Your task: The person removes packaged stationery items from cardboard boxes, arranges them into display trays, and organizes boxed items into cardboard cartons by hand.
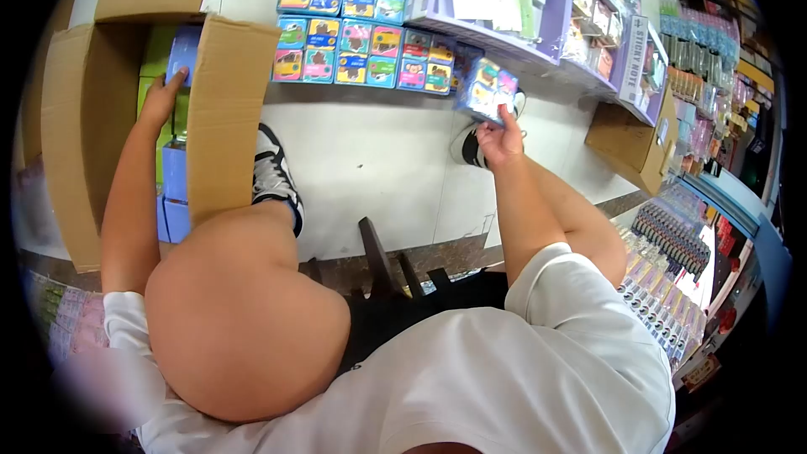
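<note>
My left hand [163, 99] reaches into an open cardboard carton [227, 109] at the left. Its fingers are closed against a blue box [182, 55] standing among other blue and green boxes in the carton; part of the grip is hidden. In my right hand [502, 141] is a small box with colorful cartoon pictures [487, 88], tilted above the floor, its thumb on the near corner. Just left of it, a row of similar picture boxes [370, 50] lies on the floor, with more of them behind.
Purple display boxes [555, 42] with sticky-note packs stand at the back right, beside a brown carton [626, 139]. My shoes [276, 172] rest on the white tiled floor [370, 151]. Dark stool legs [378, 252] show between my knees. Shelves of stationery [698, 50] line the right.
</note>
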